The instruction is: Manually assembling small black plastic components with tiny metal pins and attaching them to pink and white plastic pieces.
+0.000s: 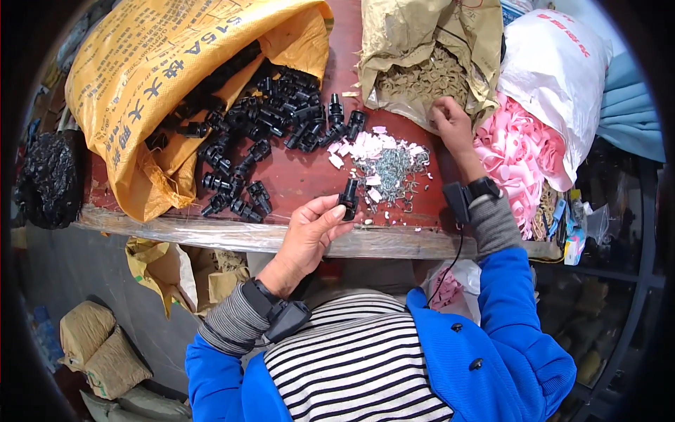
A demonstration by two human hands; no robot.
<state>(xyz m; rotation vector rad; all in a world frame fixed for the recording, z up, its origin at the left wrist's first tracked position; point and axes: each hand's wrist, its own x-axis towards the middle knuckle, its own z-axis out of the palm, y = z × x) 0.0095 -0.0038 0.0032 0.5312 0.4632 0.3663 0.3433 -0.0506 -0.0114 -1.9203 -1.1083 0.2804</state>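
Observation:
My left hand [314, 235], near the table's front edge, pinches a black plastic fitting [349, 200] that stands upright between thumb and fingers. Over the mouth of a brown paper sack [402, 28] is my right hand [451, 121], its fingers curled together at the edge of the small tan pieces [425, 79] inside. Whatever those fingertips grip is too small or hidden to make out. Between my hands lies a heap of small metal clips [395, 174], mixed with pale pink bits [365, 147]. Many more black fittings [281, 112] are spread to the left.
An orange woven sack [151, 77] spills the fittings at the left. To the right, a white sack [559, 77] pours out pink plastic strips [520, 151]. A black bag bundle [49, 179] sits at the far left. Brown sacks [95, 337] lie on the floor. A cable hangs from my right wrist.

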